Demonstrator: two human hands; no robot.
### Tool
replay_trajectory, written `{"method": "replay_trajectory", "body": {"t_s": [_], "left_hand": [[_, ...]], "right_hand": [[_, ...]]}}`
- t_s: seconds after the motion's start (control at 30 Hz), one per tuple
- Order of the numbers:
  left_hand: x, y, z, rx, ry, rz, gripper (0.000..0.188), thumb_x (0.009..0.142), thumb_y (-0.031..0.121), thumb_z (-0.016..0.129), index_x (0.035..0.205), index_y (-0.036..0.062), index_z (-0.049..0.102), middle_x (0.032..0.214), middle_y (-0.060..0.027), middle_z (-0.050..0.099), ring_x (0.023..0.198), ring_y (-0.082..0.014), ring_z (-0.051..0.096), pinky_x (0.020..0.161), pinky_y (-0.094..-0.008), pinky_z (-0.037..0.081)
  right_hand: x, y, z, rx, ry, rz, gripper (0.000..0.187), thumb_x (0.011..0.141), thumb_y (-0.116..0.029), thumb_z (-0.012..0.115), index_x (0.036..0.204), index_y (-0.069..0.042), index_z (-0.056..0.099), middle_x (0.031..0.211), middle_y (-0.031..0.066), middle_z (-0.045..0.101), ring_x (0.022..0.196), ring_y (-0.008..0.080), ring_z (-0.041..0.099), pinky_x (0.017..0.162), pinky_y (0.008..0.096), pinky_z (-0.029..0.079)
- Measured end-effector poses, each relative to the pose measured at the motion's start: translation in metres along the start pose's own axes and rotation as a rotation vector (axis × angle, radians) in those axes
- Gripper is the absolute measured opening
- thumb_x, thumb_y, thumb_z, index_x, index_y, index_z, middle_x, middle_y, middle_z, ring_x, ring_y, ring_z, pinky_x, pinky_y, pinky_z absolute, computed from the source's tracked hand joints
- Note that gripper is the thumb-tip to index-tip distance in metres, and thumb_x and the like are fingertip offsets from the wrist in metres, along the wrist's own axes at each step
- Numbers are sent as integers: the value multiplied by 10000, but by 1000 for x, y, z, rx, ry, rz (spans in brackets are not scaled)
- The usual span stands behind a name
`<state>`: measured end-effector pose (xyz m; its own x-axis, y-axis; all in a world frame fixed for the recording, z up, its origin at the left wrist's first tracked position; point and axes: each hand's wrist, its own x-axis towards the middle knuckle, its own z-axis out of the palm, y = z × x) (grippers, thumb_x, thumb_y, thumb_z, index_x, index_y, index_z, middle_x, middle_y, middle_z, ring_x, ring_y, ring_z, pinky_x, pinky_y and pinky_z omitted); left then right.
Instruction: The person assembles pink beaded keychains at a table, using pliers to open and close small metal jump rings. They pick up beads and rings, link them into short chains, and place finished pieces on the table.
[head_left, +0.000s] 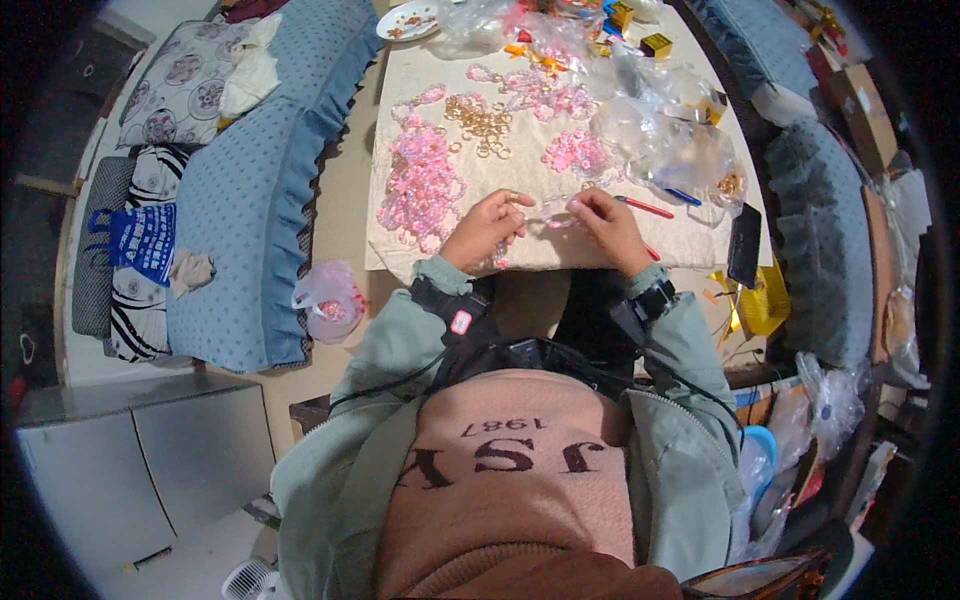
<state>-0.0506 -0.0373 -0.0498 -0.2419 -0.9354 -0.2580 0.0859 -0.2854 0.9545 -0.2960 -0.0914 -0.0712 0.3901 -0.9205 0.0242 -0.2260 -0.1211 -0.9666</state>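
Over the near edge of the table, a clear-and-pink beaded strand stretches between my two hands. My left hand is closed in a pinch at its left part, and a few beads dangle below these fingers. At the other end my right hand pinches the strand between thumb and fingertips. Left of my left hand lies a big heap of pink beaded strands. Gold-coloured rings are piled beyond, and a smaller pink bead pile lies past my right hand.
Red-handled pliers and a blue pen lie right of my hands. A dark phone rests at the right edge. Clear plastic bags crowd the right side; a white plate stands far left. Blue-covered sofas flank the table.
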Motion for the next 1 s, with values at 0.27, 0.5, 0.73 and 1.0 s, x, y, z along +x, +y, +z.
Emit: {"method": "replay_trajectory", "body": {"t_s": [0.27, 0.5, 0.73, 1.0], "left_hand": [[22, -23, -14, -124, 216, 55, 170, 985, 98, 648, 1120, 19, 582, 1000, -127, 709, 896, -182, 701, 778, -286, 563], [43, -33, -12, 229, 404, 245, 151, 953, 73, 672, 1085, 15, 628, 985, -65, 694, 906, -142, 659, 842, -267, 530], [42, -39, -15, 254, 528, 309, 213, 942, 60, 650, 1149, 9, 644, 1050, -56, 665, 932, -117, 635, 828, -258, 521], [27, -37, -8, 357, 485, 406, 159, 883, 51, 657, 1033, 49, 708, 1095, -78, 648, 910, -195, 662, 808, -320, 538]], "right_hand": [[-5, -10, -59, -620, 448, -206, 178, 911, -127, 676, 1054, -23, 674, 992, 149, 651, 909, 306, 634, 801, 388, 506], [27, -19, -38, -565, 179, -369, 244, 882, -79, 674, 1123, -54, 648, 1118, 162, 625, 1054, 396, 590, 909, 432, 485], [57, -6, -11, -849, 8, -534, 433, 721, -49, 701, 1149, -42, 635, 1151, 146, 625, 1055, 367, 581, 897, 439, 501], [22, -25, -19, -753, 18, -447, 376, 771, -1, 676, 1144, -20, 637, 1095, 153, 639, 1021, 361, 580, 903, 433, 486]]}}
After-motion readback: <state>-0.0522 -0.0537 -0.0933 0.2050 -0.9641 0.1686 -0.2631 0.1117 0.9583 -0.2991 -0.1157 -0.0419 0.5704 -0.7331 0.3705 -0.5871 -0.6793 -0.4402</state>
